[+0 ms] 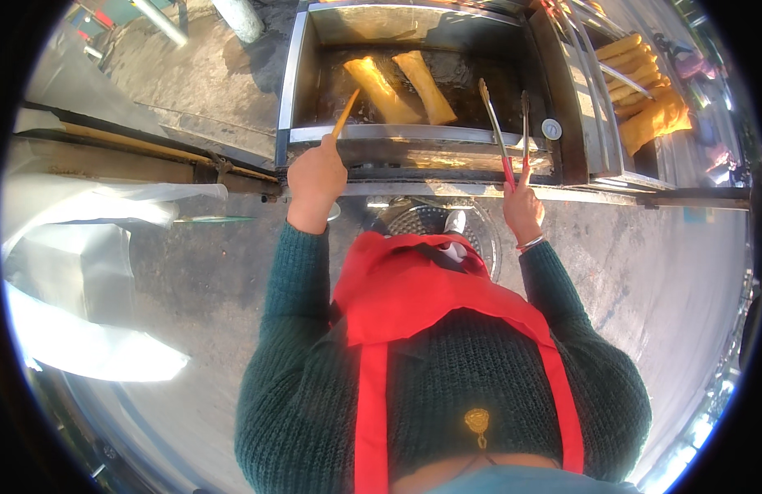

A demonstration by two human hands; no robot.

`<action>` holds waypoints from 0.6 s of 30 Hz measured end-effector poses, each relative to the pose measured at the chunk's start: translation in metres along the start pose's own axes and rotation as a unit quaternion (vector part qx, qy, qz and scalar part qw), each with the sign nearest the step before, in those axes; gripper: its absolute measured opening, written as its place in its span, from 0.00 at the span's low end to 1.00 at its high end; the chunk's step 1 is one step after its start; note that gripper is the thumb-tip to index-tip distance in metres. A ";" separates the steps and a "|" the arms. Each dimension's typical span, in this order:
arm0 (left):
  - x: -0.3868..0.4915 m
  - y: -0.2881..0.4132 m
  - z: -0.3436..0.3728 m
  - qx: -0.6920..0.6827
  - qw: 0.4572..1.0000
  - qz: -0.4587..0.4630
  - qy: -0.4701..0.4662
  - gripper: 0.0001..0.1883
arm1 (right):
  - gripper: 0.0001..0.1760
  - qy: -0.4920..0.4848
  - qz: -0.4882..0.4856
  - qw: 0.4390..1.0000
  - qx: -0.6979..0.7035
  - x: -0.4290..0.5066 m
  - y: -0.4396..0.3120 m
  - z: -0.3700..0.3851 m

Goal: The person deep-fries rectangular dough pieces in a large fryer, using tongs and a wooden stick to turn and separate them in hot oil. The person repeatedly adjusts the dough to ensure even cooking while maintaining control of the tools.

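Note:
My left hand [319, 176] grips a thin wooden stick [345, 114], whose tip reaches over the near rim of a rectangular metal fryer [381, 133]. Two long golden pieces of fried dough [381, 89] lie side by side in its dark oil, the right-hand dough piece [425, 88] slightly apart from the other. The stick's tip is close to the left piece; contact cannot be told. In my right hand [524, 210] are metal tongs [497, 123] with red handles. Their two arms are spread over the fryer's right side, with nothing between them.
Right of the fryer, a rack [643, 157] holds several fried dough sticks [631, 68] and a broad fried piece [655, 120]. A round dial [551, 129] sits at the fryer's near right corner. Translucent plastic sheeting [78, 265] hangs at left, beside a metal rail [152, 148].

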State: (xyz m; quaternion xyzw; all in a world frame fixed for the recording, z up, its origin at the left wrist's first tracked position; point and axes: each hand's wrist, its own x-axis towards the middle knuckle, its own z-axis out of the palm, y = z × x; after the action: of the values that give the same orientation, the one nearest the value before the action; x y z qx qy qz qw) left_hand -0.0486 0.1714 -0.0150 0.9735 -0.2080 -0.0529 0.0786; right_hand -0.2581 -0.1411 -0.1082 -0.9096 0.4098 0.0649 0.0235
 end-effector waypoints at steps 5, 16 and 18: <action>0.000 0.005 0.003 -0.005 1.000 -0.001 -0.013 0.10 | 0.40 -0.009 0.016 1.000 0.013 0.000 0.001 0.002; -0.017 0.014 0.004 -0.083 0.996 0.024 0.029 0.15 | 0.41 0.008 0.004 1.000 0.013 -0.001 0.002 0.000; -0.018 0.018 0.006 -0.090 0.995 0.042 0.025 0.17 | 0.41 0.007 0.004 1.000 0.018 -0.001 0.002 0.000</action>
State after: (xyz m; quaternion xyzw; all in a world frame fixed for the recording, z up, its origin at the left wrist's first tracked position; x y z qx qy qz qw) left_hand -0.0724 0.1617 -0.0163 0.9538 -0.2413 -0.0437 0.1735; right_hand -0.2599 -0.1413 -0.1080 -0.9077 0.4148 0.0513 0.0364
